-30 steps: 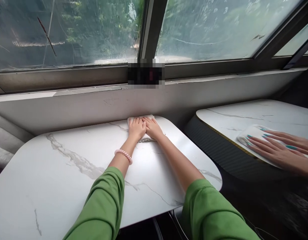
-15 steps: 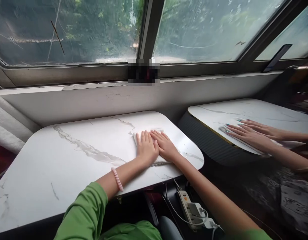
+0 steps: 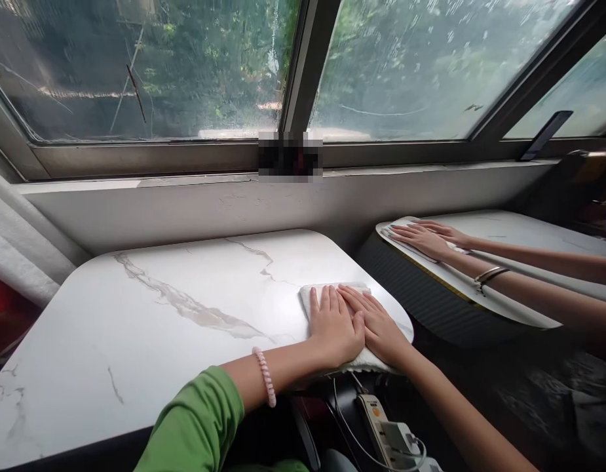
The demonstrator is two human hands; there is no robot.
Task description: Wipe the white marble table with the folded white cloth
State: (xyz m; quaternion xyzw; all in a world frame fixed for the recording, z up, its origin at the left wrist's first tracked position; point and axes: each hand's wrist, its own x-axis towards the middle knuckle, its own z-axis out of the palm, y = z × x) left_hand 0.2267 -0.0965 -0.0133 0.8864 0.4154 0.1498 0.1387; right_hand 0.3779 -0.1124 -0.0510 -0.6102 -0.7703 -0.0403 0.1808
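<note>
A white cloth (image 3: 369,360) lies on the near right corner of a white marble-patterned table (image 3: 150,367), with its lower edge at the table's front edge. On top of it my left hand (image 3: 335,331) rests flat, fingers stretched forward, a pink bead bracelet on the wrist. Just to the right, my right hand (image 3: 380,328) presses flat on the same cloth, its fingers also stretched out. The two hands touch, the left thumb against the right hand. Much of the cloth is hidden under both palms.
At right, another person's hands (image 3: 423,239) lie flat on a cloth on a second marble-patterned table (image 3: 494,226). A power strip (image 3: 376,419) with plugs and cables sits below my table's front edge. Windows run behind a low ledge (image 3: 209,203); a phone-like dark slab (image 3: 547,135) leans there.
Both my hands and the cloth have slid right and towards me, to the table's near right corner. The other person's hands have moved to the far left end of their table.
</note>
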